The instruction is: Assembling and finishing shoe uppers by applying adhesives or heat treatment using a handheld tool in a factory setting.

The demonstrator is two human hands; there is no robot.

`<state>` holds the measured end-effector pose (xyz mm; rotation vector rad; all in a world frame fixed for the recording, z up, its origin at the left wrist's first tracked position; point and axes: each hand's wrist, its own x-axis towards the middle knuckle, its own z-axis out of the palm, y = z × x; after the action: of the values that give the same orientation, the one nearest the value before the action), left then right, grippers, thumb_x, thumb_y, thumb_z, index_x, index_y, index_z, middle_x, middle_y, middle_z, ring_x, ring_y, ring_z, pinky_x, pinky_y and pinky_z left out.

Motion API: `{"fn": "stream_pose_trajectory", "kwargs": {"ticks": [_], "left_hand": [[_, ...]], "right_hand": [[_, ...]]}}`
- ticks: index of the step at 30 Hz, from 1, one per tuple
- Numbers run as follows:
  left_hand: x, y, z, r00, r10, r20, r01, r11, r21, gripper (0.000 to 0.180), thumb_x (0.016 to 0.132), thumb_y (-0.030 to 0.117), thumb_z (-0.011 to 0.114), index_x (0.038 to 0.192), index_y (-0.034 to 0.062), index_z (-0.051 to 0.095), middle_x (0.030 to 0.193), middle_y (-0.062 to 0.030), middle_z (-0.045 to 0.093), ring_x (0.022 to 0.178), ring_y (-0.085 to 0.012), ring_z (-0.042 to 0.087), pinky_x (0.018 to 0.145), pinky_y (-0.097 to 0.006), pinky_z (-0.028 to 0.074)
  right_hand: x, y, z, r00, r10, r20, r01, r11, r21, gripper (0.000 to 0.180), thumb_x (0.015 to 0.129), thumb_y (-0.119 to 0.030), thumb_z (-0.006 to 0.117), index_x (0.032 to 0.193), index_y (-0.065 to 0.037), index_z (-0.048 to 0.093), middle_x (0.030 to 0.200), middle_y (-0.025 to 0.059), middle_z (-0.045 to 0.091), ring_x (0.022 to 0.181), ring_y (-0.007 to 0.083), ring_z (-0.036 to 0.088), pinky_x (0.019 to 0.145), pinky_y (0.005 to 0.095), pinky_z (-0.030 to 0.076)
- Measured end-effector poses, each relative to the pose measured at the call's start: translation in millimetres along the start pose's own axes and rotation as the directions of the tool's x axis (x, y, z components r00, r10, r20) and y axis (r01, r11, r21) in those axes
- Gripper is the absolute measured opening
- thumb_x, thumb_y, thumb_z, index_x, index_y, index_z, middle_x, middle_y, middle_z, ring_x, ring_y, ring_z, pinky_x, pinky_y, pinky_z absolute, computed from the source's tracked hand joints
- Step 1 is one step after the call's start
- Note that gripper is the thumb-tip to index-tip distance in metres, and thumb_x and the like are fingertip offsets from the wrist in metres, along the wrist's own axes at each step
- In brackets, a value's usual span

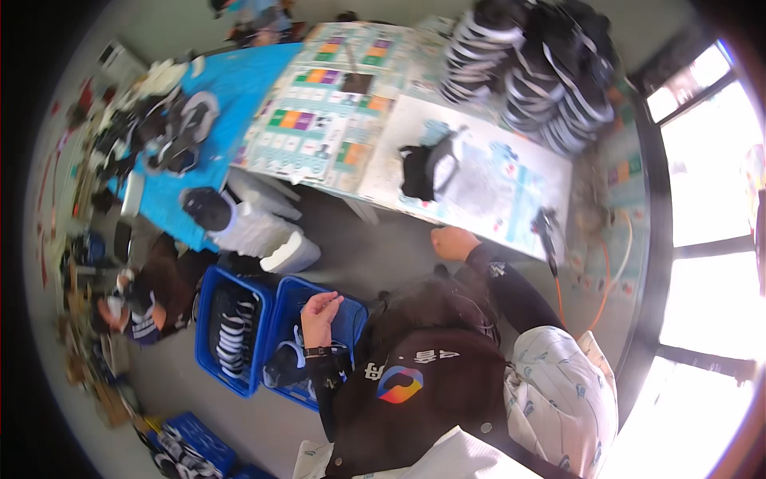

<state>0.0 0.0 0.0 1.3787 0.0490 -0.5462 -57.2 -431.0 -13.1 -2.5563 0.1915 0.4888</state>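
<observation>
My left hand (pixel 319 315) hovers with its fingers loosely apart and nothing in it, over a blue crate (pixel 348 319) that holds dark pieces with pale straps. My right hand (pixel 452 242) is curled into a fist at the near edge of the paper-covered table (pixel 511 188); nothing shows inside it. A black piece with white straps (pixel 427 172) lies on the table a short way beyond the right hand. Black sleeves cover both forearms.
A second blue crate (pixel 206 315) of black-and-white pieces stands left of the first. Tall stacks of similar pieces (pixel 527 64) fill the table's far right. A hand tool with an orange cable (pixel 549 231) lies at the table's right. A person in white (pixel 247 223) and another person (pixel 132 307) sit to my left.
</observation>
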Motion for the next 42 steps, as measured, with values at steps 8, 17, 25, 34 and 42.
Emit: {"fn": "stream_pose_trajectory", "kwargs": {"ticks": [8,17,25,34,42], "left_hand": [[91.1,-26.8,99.6,0.885,-0.389,0.255,0.275,0.88,0.388,0.025,0.106,0.02,0.066,0.126,0.0049,0.065,0.113,-0.0082,0.074,0.094,-0.0153,0.072,0.078,-0.027,0.057],[189.3,-1.6,288.3,0.912,-0.234,0.335,-0.001,0.819,0.574,0.03,0.104,0.023,0.07,0.128,0.0061,0.064,0.109,-0.0032,0.074,0.092,-0.011,0.071,0.077,-0.026,0.056],[241.6,0.9,393.7,0.902,-0.069,0.426,-0.279,0.661,0.697,0.04,0.103,0.032,0.071,0.134,0.009,0.064,0.118,-0.0055,0.07,0.101,-0.0156,0.07,0.083,-0.031,0.057],[253.5,-22.6,384.3,0.967,0.084,0.239,-0.238,0.632,0.737,0.028,0.099,0.019,0.072,0.124,0.0056,0.067,0.104,-0.0065,0.076,0.093,-0.0185,0.072,0.083,-0.032,0.056],[278.5,-28.6,394.0,0.949,0.216,0.228,-0.312,0.558,0.769,0.026,0.098,0.014,0.072,0.122,0.0039,0.068,0.102,-0.0063,0.073,0.086,-0.0144,0.068,0.076,-0.031,0.055]], "right_hand": [[-146.2,259.4,50.8,0.774,0.583,-0.248,-0.547,0.813,0.202,0.032,0.084,-0.018,0.065,0.111,-0.002,0.067,0.107,0.0279,0.07,0.106,0.0463,0.068,0.094,0.0531,0.055],[-188.6,399.1,45.2,0.465,0.763,-0.449,-0.758,0.605,0.243,0.07,0.075,-0.005,0.075,0.14,-0.002,0.049,0.143,0.0237,0.048,0.132,0.049,0.047,0.11,0.0531,0.046],[-172.5,438.7,74.1,0.589,0.584,-0.558,-0.689,0.724,0.031,0.055,0.077,-0.01,0.074,0.126,0.002,0.054,0.121,0.0225,0.059,0.117,0.0466,0.058,0.101,0.0525,0.05],[-147.1,358.4,-46.7,0.542,0.783,-0.303,-0.422,0.566,0.708,0.027,0.091,-0.007,0.059,0.117,-0.005,0.066,0.094,0.0171,0.075,0.08,0.0333,0.074,0.071,0.0471,0.059],[-10.8,233.8,-92.8,0.889,0.458,0.032,-0.248,0.421,0.872,0.05,0.087,-0.01,0.062,0.137,-0.005,0.064,0.086,0.0155,0.074,0.07,0.0237,0.073,0.063,0.0382,0.06]]}}
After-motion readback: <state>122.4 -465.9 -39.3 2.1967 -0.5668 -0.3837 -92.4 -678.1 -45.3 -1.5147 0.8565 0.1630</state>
